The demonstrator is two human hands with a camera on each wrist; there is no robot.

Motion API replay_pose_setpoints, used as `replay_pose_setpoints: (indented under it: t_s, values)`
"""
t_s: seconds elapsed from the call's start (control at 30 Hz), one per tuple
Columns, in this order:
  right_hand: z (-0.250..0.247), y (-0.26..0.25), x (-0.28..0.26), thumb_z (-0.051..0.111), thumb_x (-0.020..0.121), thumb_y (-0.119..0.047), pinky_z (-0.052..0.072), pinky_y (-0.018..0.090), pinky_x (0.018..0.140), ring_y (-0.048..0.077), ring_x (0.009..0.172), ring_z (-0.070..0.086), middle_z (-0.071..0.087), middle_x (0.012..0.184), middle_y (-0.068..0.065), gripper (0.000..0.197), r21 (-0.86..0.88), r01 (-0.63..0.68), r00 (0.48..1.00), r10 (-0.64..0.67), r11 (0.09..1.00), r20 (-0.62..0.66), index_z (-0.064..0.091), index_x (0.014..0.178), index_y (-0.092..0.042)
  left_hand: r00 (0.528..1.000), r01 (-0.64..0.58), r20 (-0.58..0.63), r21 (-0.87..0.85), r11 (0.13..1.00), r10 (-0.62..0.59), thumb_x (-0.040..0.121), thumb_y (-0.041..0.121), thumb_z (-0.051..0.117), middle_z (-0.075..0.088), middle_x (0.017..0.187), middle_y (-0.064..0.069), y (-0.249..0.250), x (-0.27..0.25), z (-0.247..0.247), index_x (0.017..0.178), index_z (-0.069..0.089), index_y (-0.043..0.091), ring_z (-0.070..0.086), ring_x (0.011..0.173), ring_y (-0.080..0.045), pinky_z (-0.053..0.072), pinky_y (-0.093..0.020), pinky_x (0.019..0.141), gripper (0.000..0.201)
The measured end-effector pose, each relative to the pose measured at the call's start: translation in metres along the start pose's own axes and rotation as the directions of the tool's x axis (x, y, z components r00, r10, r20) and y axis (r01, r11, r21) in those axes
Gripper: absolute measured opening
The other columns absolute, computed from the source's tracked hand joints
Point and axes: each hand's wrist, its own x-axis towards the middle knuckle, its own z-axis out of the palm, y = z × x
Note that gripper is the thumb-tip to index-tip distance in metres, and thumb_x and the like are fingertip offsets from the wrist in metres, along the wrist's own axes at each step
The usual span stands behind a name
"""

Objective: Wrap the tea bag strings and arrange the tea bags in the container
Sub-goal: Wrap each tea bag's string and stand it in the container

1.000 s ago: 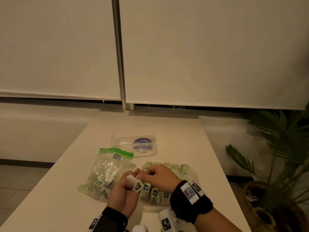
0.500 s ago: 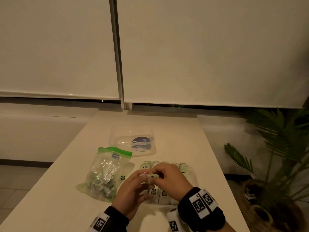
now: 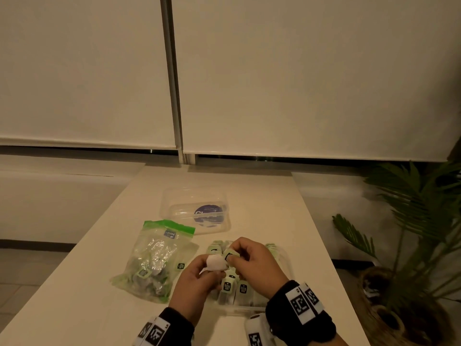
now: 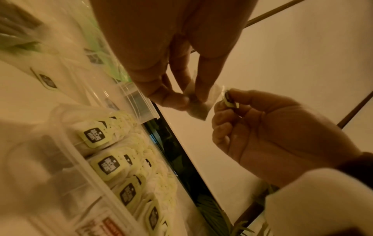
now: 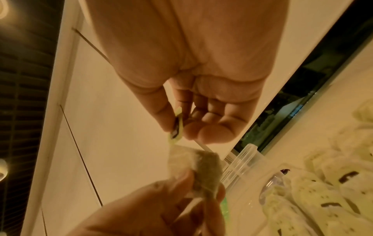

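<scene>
My left hand point(image 3: 212, 267) pinches a white tea bag point(image 3: 217, 262) just above the clear container point(image 3: 285, 260). My right hand point(image 3: 232, 255) pinches that bag's pale green tag point(image 3: 228, 254) right beside it. In the left wrist view the tea bag point(image 4: 196, 102) hangs from my left fingertips, and the tag point(image 4: 229, 99) sits between my right thumb and forefinger. The right wrist view shows the tag point(image 5: 177, 126) above the tea bag point(image 5: 201, 167). Rows of tagged tea bags point(image 4: 105, 159) stand in the container. The string itself is too thin to make out.
A green-topped zip bag point(image 3: 159, 260) with more tea bags lies left of the container. The clear lid point(image 3: 197, 211) with a blue label rests farther back on the white table point(image 3: 262, 196). A potted palm point(image 3: 411, 233) stands off the table's right edge.
My hands met over the container and have now drawn slightly apart. The tea bag shows white in my left hand and the tag has shifted into my right fingers.
</scene>
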Motion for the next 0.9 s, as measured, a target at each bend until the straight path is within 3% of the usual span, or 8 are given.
replay_pose_setpoints:
  t_s: [0.13,0.27,0.33,0.43,0.57,0.63,0.77,0.9]
  values:
    - [-0.001,-0.003,-0.002,0.060,0.090,-0.014,0.045,0.028,0.056,0.012,0.058,0.049,0.053,0.068,0.002,0.009,0.143,-0.036,0.999,0.038,0.989,-0.010,0.059,0.082,-0.013,0.998,-0.021,-0.050,0.176,0.984,0.030,0.064,0.020,0.080,0.068,0.076,-0.009,-0.003,0.001,-0.002,0.088,0.074,0.007,0.057,0.068,-0.017,0.043,-0.029,0.059,0.028]
    - [-0.012,-0.008,-0.004,0.061,0.082,-0.023,0.044,0.033,0.062,0.013,0.065,0.050,0.058,0.071,0.006,0.012,0.136,-0.006,0.999,0.013,0.991,-0.046,0.056,0.076,-0.014,0.998,-0.004,-0.060,0.107,0.994,0.010,0.065,0.023,0.077,0.071,0.085,-0.009,0.001,0.000,-0.002,0.082,0.069,0.008,0.060,0.076,-0.016,0.043,-0.033,0.071,0.024]
    - [-0.020,-0.010,-0.008,0.058,0.068,-0.033,0.045,0.031,0.064,0.012,0.066,0.052,0.065,0.081,0.016,0.019,0.108,-0.002,0.999,-0.001,0.994,0.033,0.056,0.071,-0.014,0.996,0.017,-0.089,-0.072,0.997,-0.023,0.081,0.009,0.066,0.070,0.090,-0.016,0.005,0.002,-0.001,0.085,0.063,0.006,0.062,0.079,-0.023,0.045,-0.036,0.072,0.006]
    - [-0.029,-0.011,-0.013,0.062,0.068,-0.030,0.050,0.026,0.064,0.005,0.071,0.056,0.068,0.088,0.003,0.012,-0.105,-0.012,0.970,0.037,0.994,0.241,0.063,0.074,-0.018,0.995,0.002,-0.097,-0.156,0.988,-0.017,0.087,0.001,0.059,0.065,0.087,-0.018,0.014,0.005,-0.001,0.087,0.059,0.002,0.061,0.078,-0.025,0.046,-0.038,0.072,0.002]
    - [-0.018,-0.011,-0.015,0.071,0.082,-0.031,0.048,0.018,0.064,0.003,0.072,0.056,0.064,0.085,-0.010,0.013,-0.016,-0.005,0.998,0.006,1.000,0.058,0.066,0.087,-0.021,0.997,-0.079,-0.018,0.075,0.994,0.080,0.061,0.026,0.081,0.063,0.082,-0.020,0.020,0.006,0.005,0.085,0.051,-0.009,0.059,0.076,-0.024,0.048,-0.041,0.074,0.052]
    - [-0.010,-0.015,-0.014,0.071,0.084,-0.034,0.050,0.022,0.062,0.007,0.070,0.058,0.067,0.084,-0.003,0.016,0.110,-0.036,0.999,0.035,0.993,0.016,0.068,0.086,-0.019,0.984,-0.170,0.007,0.287,0.943,0.176,0.061,0.034,0.076,0.061,0.074,-0.018,0.021,0.003,0.014,0.070,0.052,0.006,0.057,0.069,-0.020,0.047,-0.035,0.067,0.038]
    - [0.002,-0.016,-0.013,0.072,0.085,-0.027,0.056,0.033,0.062,0.016,0.069,0.064,0.067,0.078,0.001,0.012,0.202,-0.083,0.995,0.070,0.976,0.073,0.072,0.081,-0.016,0.934,-0.323,0.054,0.557,0.765,0.354,0.075,-0.001,0.069,0.049,0.090,-0.003,0.023,0.001,0.024,0.068,0.054,0.017,0.056,0.067,-0.013,0.047,-0.017,0.058,0.024]
    - [0.003,-0.014,-0.013,0.061,0.095,-0.017,0.055,0.036,0.062,0.018,0.062,0.060,0.065,0.068,0.002,0.020,0.337,-0.131,0.991,0.114,0.932,0.072,0.070,0.078,-0.011,0.946,-0.325,0.153,0.469,0.821,0.287,0.062,0.025,0.075,0.052,0.092,0.004,0.030,-0.006,0.022,0.079,0.065,0.024,0.048,0.056,-0.002,0.047,-0.017,0.056,0.019]
